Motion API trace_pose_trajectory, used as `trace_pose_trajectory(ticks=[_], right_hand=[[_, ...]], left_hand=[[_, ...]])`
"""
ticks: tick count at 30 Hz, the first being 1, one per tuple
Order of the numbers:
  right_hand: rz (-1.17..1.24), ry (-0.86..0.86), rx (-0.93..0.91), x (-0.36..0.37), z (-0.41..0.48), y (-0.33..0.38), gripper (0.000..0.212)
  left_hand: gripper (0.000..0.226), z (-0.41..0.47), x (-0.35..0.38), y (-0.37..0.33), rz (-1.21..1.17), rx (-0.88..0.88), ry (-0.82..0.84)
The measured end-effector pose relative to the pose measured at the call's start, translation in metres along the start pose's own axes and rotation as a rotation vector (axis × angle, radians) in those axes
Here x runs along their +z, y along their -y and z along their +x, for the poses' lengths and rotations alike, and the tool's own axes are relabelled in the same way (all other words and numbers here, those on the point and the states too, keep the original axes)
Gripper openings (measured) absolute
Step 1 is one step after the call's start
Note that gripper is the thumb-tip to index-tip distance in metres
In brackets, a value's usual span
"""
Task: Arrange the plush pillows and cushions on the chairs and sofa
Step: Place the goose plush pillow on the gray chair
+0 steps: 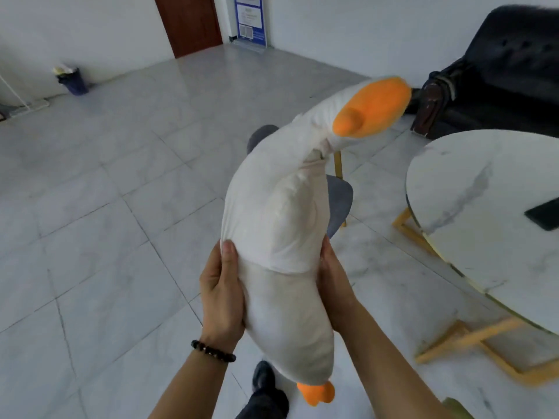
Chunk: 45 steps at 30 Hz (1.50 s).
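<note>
Above the tiled floor [90, 207], left hand [222, 294] and right hand [334, 285] grip the goose plush [272, 213] by its sides.

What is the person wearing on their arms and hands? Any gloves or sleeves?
No gloves and no sleeves show; both forearms are bare as far as the picture reaches. The left hand has a bracelet of dark round beads around its wrist. The right hand and its wrist wear nothing. No rings show on the visible fingers.
</note>
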State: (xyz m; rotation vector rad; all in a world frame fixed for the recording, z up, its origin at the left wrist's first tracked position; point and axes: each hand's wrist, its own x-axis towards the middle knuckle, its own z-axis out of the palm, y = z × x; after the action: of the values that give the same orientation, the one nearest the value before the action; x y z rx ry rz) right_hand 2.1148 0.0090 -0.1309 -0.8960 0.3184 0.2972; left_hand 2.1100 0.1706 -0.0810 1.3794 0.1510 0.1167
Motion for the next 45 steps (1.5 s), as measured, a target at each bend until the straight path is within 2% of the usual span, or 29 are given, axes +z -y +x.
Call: trace_pose_trajectory(ticks=[4, 7, 9, 12, 14, 15, 17, 21, 25, 27, 30, 32, 34, 37, 39, 43, 45], right_hand=[[0.056, -0.044, -0.012, -0.02, 0.079, 0.056, 0.065], [0.031, -0.185, -0.093, -0.047, 0.127, 0.094, 0.069], [0.034, -0.342, -0.138, -0.072, 0.162, 0.117, 0.072], [-0.024, -0.479, -0.171, -0.124, 0.235, 0.148, 0.074], [-0.115, -0.526, -0.153, -0.156, 0.285, 0.162, 0.08], [-0.15, -0.544, -0.13, -0.172, 0.312, 0.168, 0.081], [-0.185, -0.526, -0.103, -0.2, 0.363, 0.175, 0.083], [-0.344, -0.495, -0.037, -0.238, 0.456, 0.174, 0.082], [-0.452, -0.445, 0.0, -0.262, 0.534, 0.146, 0.072], [-0.518, -0.384, 0.062, -0.274, 0.566, 0.124, 0.08], [-0.65, -0.21, 0.256, -0.298, 0.604, 0.085, 0.104], [-0.662, -0.191, 0.358, -0.311, 0.615, 0.065, 0.108], [-0.642, -0.252, 0.333, -0.314, 0.619, 0.054, 0.108], [-0.73, -0.292, 0.284, -0.308, 0.623, 0.043, 0.107], [-0.752, -0.307, 0.249, -0.303, 0.624, 0.037, 0.101], [-0.751, -0.315, 0.222, -0.29, 0.631, 0.029, 0.091], [-0.769, -0.279, 0.223, -0.29, 0.642, 0.024, 0.094]], left_hand=[[0.035, 0.115, 0.05, 0.009, 0.052, -0.089, 0.196], [0.034, 0.187, 0.091, 0.02, 0.151, -0.181, 0.368], [0.037, 0.232, 0.119, 0.037, 0.23, -0.155, 0.415], [0.062, 0.3, 0.168, 0.068, 0.275, -0.117, 0.322], [0.082, 0.336, 0.198, 0.087, 0.212, -0.144, 0.334], [0.083, 0.353, 0.214, 0.098, 0.215, -0.164, 0.336], [0.066, 0.384, 0.246, 0.123, 0.298, -0.2, 0.264], [0.045, 0.45, 0.272, 0.186, 0.471, -0.245, -0.017], [0.037, 0.496, 0.26, 0.253, 0.424, -0.344, -0.186], [0.035, 0.511, 0.246, 0.29, 0.466, -0.429, -0.29], [0.036, 0.528, 0.221, 0.341, 0.555, -0.656, -0.266], [0.044, 0.536, 0.21, 0.366, 0.605, -0.757, -0.243], [0.042, 0.541, 0.203, 0.377, 0.706, -0.707, -0.329], [0.02, 0.542, 0.195, 0.38, 0.797, -0.588, -0.403], [0.015, 0.533, 0.192, 0.372, 0.826, -0.531, -0.43], [0.018, 0.504, 0.19, 0.356, 0.883, -0.412, -0.393], [0.021, 0.506, 0.186, 0.358, 0.896, -0.45, -0.354]])
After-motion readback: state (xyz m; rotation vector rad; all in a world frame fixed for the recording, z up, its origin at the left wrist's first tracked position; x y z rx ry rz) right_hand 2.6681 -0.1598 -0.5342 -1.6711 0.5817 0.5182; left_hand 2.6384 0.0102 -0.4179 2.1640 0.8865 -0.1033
